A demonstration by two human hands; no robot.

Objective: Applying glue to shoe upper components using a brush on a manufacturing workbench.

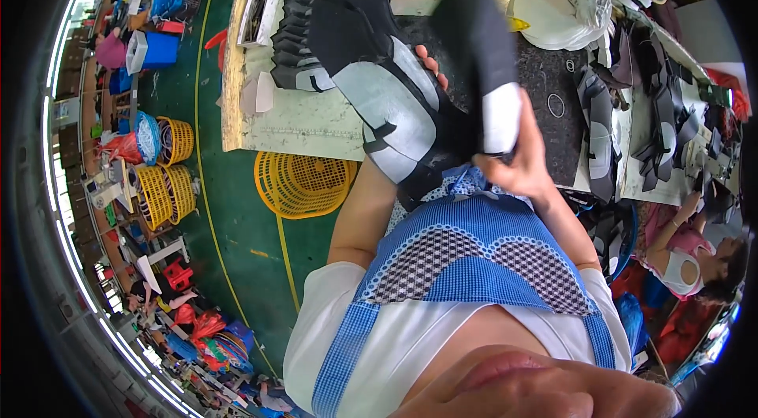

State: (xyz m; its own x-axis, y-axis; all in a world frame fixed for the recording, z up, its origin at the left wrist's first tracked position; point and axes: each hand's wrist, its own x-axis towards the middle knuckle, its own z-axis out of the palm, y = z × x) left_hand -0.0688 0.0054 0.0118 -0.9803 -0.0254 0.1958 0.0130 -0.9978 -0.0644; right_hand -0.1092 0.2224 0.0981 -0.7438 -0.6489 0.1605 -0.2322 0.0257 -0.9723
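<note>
The right hand (521, 165) has its fingers curled and pinched on the lower edge of a single dark cut piece (483, 63) — a flat, stiff-looking panel, charcoal above with a pale grey band near the fingers, standing upright from the grip. The left hand (430, 71) is mostly hidden; only a few fingertips (425, 61) show, pressed against the far side of a thick stack of cut pieces (379, 94), which it holds from beneath. That stack is layered in black and silver-grey, its sheets smooth with rounded, curved outlines, and it leans to the left of the single panel, the two nearly touching at their lower ends above a blue checked apron (466, 252).

Behind both lies a worn workbench (292, 126) with a pale, scuffed top, bearing more dark pieces (296, 39) fanned in a row. A black mat (553, 102) lies on the bench behind the right hand. A yellow plastic basket (304, 181) of open lattice sits on the green floor — just below the bench edge.
</note>
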